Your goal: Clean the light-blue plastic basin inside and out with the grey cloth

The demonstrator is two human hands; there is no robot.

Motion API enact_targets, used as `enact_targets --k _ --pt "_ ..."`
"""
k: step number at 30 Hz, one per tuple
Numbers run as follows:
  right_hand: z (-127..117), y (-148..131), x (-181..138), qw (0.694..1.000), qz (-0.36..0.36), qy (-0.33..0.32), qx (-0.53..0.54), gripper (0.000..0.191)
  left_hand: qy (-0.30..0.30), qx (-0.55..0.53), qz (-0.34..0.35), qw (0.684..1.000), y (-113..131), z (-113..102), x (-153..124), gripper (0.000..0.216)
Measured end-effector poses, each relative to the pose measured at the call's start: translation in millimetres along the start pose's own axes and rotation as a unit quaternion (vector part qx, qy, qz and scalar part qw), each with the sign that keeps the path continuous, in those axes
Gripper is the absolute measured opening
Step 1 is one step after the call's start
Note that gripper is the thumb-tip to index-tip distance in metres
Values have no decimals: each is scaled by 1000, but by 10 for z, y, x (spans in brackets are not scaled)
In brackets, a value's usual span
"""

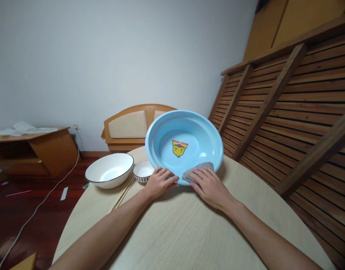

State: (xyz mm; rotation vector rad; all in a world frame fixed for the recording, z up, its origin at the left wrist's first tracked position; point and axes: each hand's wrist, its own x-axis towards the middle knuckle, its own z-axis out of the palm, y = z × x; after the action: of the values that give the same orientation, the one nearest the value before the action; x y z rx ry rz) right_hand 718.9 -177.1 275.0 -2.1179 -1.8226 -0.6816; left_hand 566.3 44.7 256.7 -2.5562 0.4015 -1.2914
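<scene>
A light blue plastic basin (186, 123) is tilted up on the round table, its inside facing me. A yellow duck print (178, 149) shows upside down on its bottom. My left hand (161, 183) is closed over the near rim, fingers inside and thumb along the edge. A little grey shows by its fingertips. My right hand (211, 187) presses a grey cloth (207, 165) against the basin's near right inner wall, fingers bent over it. Left of the basin stand a small patterned bowl (142, 169) and a larger white dark-rimmed bowl (109, 168).
Chopsticks (123, 193) lie on the pale round table (172, 232) beside the bowls. Behind stands a padded wooden headboard (127, 125). A slatted wooden frame (273, 108) leans at the right. A low desk (34, 146) and a cable (48, 195) are at the left.
</scene>
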Motion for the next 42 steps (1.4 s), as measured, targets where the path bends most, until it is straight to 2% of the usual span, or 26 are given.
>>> enact_targets --k 7,12,15,20,23,26,31,34,38,42 --pt "35 79 222 994 67 -83 -4 50 -34 -2 3 999 42 112 18 30" --pt "48 -19 394 987 39 -139 75 55 -47 9 0 999 34 119 10 30" --pt "102 34 446 978 16 -166 122 55 -49 13 7 999 33 111 5 29" --pt "287 314 553 970 44 -233 46 53 -46 7 34 998 60 105 24 26" --pt "384 353 617 968 67 -239 40 52 -59 7 42 997 74 102 33 24" --pt "399 269 620 966 77 -237 65 52 -81 13 41 996 85 100 31 23" --pt "196 167 528 963 11 -174 207 55 -73 11 20 997 89 96 26 27" --pt "50 226 512 959 7 -156 239 56 -71 8 4 997 90 85 40 28" --pt "17 317 545 977 14 -158 143 48 -53 1 -8 999 100 70 60 27" --pt "115 252 602 981 72 -178 24 47 -57 2 4 998 108 71 57 25"
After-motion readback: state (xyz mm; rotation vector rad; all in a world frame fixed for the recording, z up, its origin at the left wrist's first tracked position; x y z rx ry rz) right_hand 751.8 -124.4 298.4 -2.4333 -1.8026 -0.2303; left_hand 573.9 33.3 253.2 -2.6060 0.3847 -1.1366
